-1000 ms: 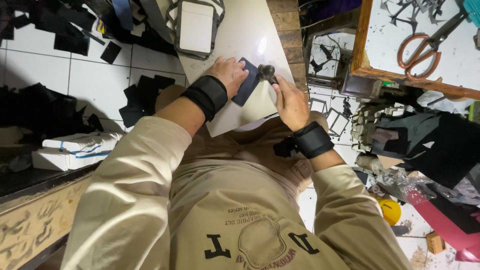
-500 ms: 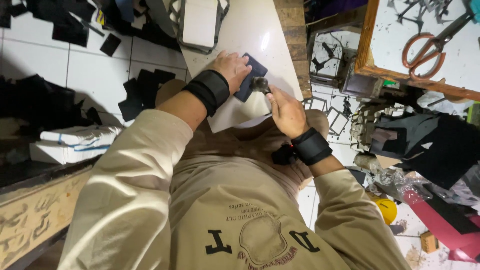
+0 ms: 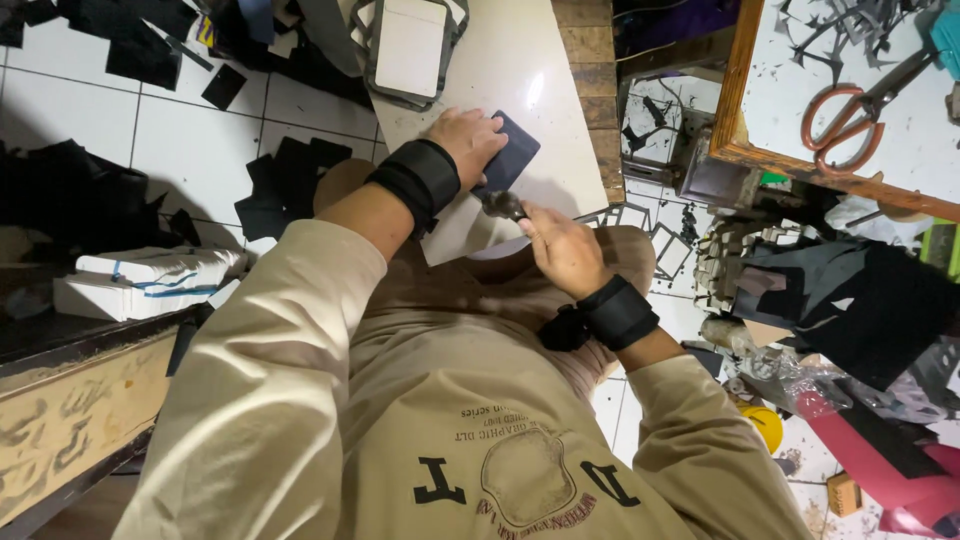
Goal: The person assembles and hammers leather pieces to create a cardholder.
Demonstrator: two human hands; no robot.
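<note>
Change: since half a second earlier, both hands and the dark piece sat a little lower on the slab; the grip looked the same.
Left hand [image 3: 468, 140]: lay flat, fingers spread narrowly, pressing the dark piece [image 3: 510, 158] down on the slab; a black wrist wrap sat just behind it.
Right hand [image 3: 562, 248]: was closed around a small dark tool [image 3: 502, 204], its head touching the near edge of the piece; this wrist also wore a black wrap.
Dark piece: a flat, dark blue-grey rectangle, tilted, near the slab's near right part, partly under the left hand.
Slab [image 3: 530, 70]: a pale, glossy board resting over the person's lap, catching a light reflection.
Frame [image 3: 408, 48]: a grey frame with a white panel inside lay at the slab's far end.
Floor [image 3: 80, 110]: white tiles, strewn with black offcuts [image 3: 290, 180] to the left.
White bundle [image 3: 150, 280]: wrapped stacks with blue bands lay on a low dark ledge at left.
Tray [image 3: 745, 130]: a wooden-rimmed tray at upper right held scissors [image 3: 850, 110] with orange handles and grey scraps on its white bottom.
Right side: a heap of black, red and grey material, well apart from the hands.
</note>
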